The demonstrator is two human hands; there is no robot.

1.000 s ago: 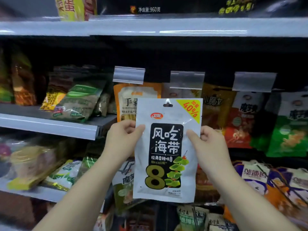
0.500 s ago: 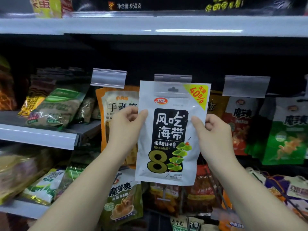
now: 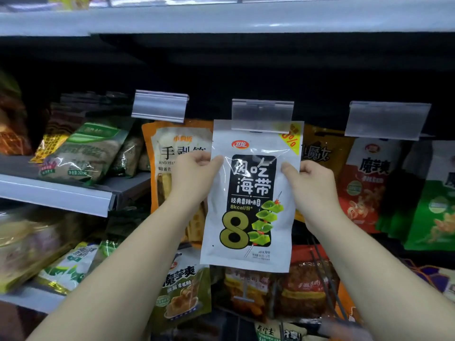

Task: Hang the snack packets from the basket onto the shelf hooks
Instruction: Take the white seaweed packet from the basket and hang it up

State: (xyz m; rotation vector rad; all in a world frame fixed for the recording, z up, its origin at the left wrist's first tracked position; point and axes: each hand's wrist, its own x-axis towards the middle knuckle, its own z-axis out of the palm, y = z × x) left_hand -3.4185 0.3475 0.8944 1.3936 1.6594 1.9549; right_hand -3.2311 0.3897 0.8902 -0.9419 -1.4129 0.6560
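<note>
Left hand (image 3: 194, 175) and right hand (image 3: 311, 183) each grip one side of the white foil snack packet (image 3: 248, 205) printed "8kcal", its top edge behind the clear plastic label holder (image 3: 262, 115).

white packet (image 3: 251, 193) top edge behind clear tag holder (image 3: 262, 116), hook hidden, lower-right corner blurred

Both forearms are reaching up and forward; the left hand (image 3: 194, 174) and right hand (image 3: 311, 183) are pinching opposite edges of a packet (image 3: 248, 193), thumbs lying on its front
</note>
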